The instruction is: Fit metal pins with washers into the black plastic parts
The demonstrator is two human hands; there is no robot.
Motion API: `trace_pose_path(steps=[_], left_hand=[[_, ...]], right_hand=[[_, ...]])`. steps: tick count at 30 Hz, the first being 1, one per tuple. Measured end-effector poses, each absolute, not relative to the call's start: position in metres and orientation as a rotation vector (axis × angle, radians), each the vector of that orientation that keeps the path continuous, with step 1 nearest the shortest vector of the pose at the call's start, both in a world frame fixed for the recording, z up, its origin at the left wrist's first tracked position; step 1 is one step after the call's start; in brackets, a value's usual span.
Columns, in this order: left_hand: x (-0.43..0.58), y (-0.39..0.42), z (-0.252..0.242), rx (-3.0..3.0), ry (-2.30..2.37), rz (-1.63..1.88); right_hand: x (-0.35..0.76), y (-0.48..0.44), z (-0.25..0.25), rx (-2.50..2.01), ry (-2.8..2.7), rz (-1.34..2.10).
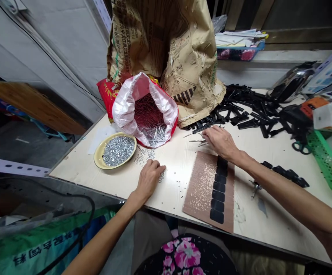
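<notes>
On the pale tabletop, my left hand rests with fingers curled down and pressed together. Small shiny metal pieces show beside its thumb; what the fingertips pinch is hidden. My right hand is closed at the table's middle, near the top of a brown board. Thin metal pins stick out to the left from under its fingers. Down the board's right side runs a column of black rounded-square pieces. A yellow dish heaped with small metal parts stands left of my left hand.
A red bag with a white lining holds many long metal pins. Behind it stands a large brown paper sack. Black plastic parts are piled at the back right, near scissors and a green basket. More black pieces lie under my right forearm.
</notes>
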State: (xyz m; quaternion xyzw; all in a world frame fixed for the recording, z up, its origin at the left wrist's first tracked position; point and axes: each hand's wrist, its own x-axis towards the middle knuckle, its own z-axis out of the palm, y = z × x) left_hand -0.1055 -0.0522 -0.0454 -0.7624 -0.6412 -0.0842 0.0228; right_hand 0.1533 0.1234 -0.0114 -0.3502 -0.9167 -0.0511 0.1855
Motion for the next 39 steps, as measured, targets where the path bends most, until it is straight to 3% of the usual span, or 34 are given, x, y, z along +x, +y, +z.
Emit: trace_pose_path(steps=[4,7,13,15,17,39], left_hand=[[-0.11,-0.046,-0.039,-2.457,-1.988,-0.243],[-0.108,-0.043,-0.036,-2.462,-2.142,-0.52],[-0.08,-0.037,-0.025,-1.787,-2.911,-2.018],[-0.065,-0.034,-0.019,-1.544,-2.887,-2.463],[-0.053,-0.031,-0.013,-1.428,-2.799,-2.679],[-0.03,-0.023,-0.001,-1.386,-2.691,-2.882]], right_hand=[[0.168,0.109,-0.004,-0.919,-2.407,0.02],[0.167,0.09,-0.005,-0.869,-2.319,0.245],[0.136,0.04,-0.014,-0.791,-2.326,0.639],[0.126,0.029,-0.015,-0.794,-2.336,0.675],[0.12,0.024,-0.013,-0.84,-2.32,0.674],[0.137,0.021,-0.005,-0.963,-2.261,0.528]])
